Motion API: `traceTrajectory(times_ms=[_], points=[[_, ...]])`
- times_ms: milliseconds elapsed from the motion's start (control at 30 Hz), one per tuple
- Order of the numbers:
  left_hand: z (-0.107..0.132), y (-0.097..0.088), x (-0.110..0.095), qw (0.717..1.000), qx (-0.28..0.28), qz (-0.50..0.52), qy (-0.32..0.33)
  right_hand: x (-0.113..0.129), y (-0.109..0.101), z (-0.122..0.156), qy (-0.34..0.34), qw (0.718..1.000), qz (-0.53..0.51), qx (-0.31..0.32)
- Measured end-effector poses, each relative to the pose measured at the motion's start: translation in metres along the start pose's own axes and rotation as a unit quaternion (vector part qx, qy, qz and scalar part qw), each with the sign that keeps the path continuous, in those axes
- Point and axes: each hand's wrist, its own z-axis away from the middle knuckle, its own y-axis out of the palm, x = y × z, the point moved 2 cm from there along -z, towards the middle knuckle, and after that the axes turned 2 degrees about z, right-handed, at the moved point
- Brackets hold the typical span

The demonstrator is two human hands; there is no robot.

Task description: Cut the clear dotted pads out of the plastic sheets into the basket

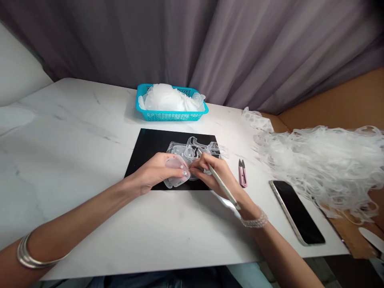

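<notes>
My left hand [154, 170] is closed on a rounded, translucent soft-plastic piece [173, 183], thumb on its upper face. From the right, my right hand [216, 172] pinches at the edge of that piece; what lies between its fingertips is too small to make out. A pale pen-like tool [223, 186] rests in the same hand, its back end pointing toward my wrist. Behind both hands, more clear moulded pieces [177, 149] and a looped clear strip [211, 147] lie on a black mat [147, 149].
A blue basket [174, 117] heaped with whitish translucent pieces stands at the back. To the right lie pink thread snips [243, 174] and a phone [297, 212]. A large pile of clear looped scraps [324, 168] fills the far right beside brown cardboard [336, 98].
</notes>
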Motion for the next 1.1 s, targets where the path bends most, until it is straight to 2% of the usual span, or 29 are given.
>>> traceTrajectory(times_ms=[167, 300, 400, 467, 533, 600, 700, 833, 1100], points=[[0.008, 0.005, -0.009, 0.998, 0.049, -0.031, 0.04, -0.013, -0.004, 0.004, -0.027, 0.984, 0.16, -0.071], [0.015, 0.004, -0.018, 0.996, 0.036, -0.039, 0.065, -0.023, -0.022, 0.009, 0.035, 0.975, 0.171, -0.137], [0.015, 0.003, -0.017, 0.998, 0.022, -0.009, 0.058, -0.015, -0.027, 0.012, 0.057, 0.975, 0.116, -0.179], [0.015, 0.002, -0.015, 0.998, 0.014, 0.006, 0.056, -0.003, -0.022, 0.011, 0.066, 0.98, 0.046, -0.181], [0.015, 0.003, -0.012, 0.998, 0.006, 0.026, 0.05, 0.01, -0.012, 0.01, 0.082, 0.985, -0.054, -0.145], [0.015, 0.003, -0.01, 0.998, 0.001, 0.053, 0.043, 0.02, -0.002, 0.008, 0.101, 0.977, -0.159, -0.098], [0.013, 0.003, -0.005, 0.995, 0.0, 0.099, 0.026, 0.024, 0.008, 0.008, 0.124, 0.954, -0.253, -0.106], [0.01, 0.003, 0.001, 0.988, 0.009, 0.152, 0.02, 0.017, 0.01, 0.01, 0.151, 0.926, -0.298, -0.175], [0.007, 0.004, 0.001, 0.964, -0.025, 0.265, -0.019, 0.005, 0.007, 0.012, 0.149, 0.912, -0.318, -0.213]])
